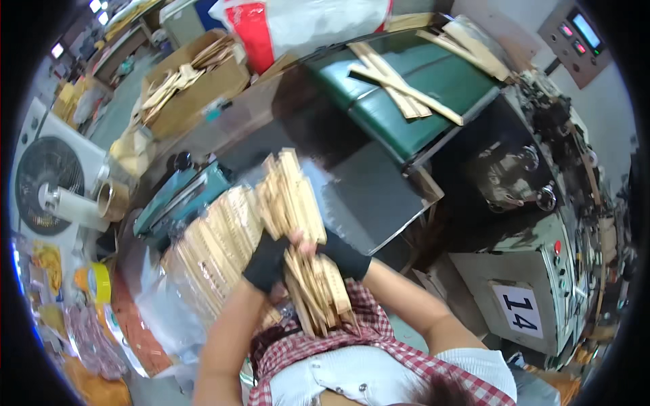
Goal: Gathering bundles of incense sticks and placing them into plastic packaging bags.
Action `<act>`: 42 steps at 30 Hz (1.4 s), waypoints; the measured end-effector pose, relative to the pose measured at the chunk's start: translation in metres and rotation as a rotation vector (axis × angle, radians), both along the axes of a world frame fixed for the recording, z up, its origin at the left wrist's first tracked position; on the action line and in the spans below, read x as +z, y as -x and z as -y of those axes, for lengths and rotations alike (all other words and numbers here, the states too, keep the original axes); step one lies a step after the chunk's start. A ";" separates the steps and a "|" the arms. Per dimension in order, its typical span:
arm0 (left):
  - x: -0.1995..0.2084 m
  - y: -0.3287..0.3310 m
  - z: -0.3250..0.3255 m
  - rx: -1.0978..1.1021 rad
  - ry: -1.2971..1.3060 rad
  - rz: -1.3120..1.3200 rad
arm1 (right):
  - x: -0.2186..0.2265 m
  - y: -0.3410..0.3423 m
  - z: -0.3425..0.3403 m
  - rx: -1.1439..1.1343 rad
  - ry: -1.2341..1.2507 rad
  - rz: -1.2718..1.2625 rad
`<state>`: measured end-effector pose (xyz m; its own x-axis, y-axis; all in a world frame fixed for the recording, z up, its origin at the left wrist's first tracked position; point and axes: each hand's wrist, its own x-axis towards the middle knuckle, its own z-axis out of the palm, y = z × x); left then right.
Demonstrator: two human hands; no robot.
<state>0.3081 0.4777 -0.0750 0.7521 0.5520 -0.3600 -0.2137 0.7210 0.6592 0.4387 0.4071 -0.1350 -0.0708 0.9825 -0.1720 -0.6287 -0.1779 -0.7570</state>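
Observation:
A thick bundle of flat pale wooden strips (292,193) is gripped between my two hands in front of my body. My left hand (269,260), in a black fingerless glove, closes round the bundle's left side. From the right, my right hand (328,252), gloved the same way, wraps the middle of it, and bare fingertips of the two meet there. The strips fan out loosely above and below the grip. Left of the bundle, more wooden strips (210,247) stand in a row in clear plastic on the table.
A green cushioned top (406,81) carries several loose strips. Farther left stand a cardboard box (196,84) of strips and a fan (51,183). A teal tool or device (183,196) lies behind the row. At right is a grey machine cabinet (474,271) with a red button.

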 end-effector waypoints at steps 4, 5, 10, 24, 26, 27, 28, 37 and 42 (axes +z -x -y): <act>-0.016 0.024 0.003 0.080 -0.071 -0.126 | 0.037 0.026 0.005 -0.095 -0.095 0.271; -0.002 0.010 0.003 0.172 -0.203 -0.161 | 0.033 0.021 0.000 -0.171 -0.160 0.356; 0.080 0.002 0.001 0.274 -0.783 -0.094 | 0.123 -0.024 -0.014 -0.153 -0.506 0.740; 0.017 -0.002 -0.050 0.125 -1.135 -0.228 | 0.086 -0.027 -0.045 -0.221 -0.602 0.820; 0.032 -0.015 -0.065 0.218 -0.980 0.057 | 0.106 -0.029 -0.057 -0.210 -0.561 1.058; 0.051 -0.017 -0.072 0.190 -0.715 0.040 | 0.131 -0.019 -0.059 -0.322 -0.455 0.918; 0.072 -0.021 -0.078 0.153 -0.448 0.032 | 0.156 -0.023 -0.062 -0.347 -0.378 0.999; 0.028 -0.097 -0.100 0.186 0.036 0.446 | 0.134 -0.094 -0.124 -0.121 -0.040 1.790; 0.013 -0.033 -0.081 0.245 0.014 0.220 | 0.084 -0.029 -0.102 -0.093 -0.179 0.730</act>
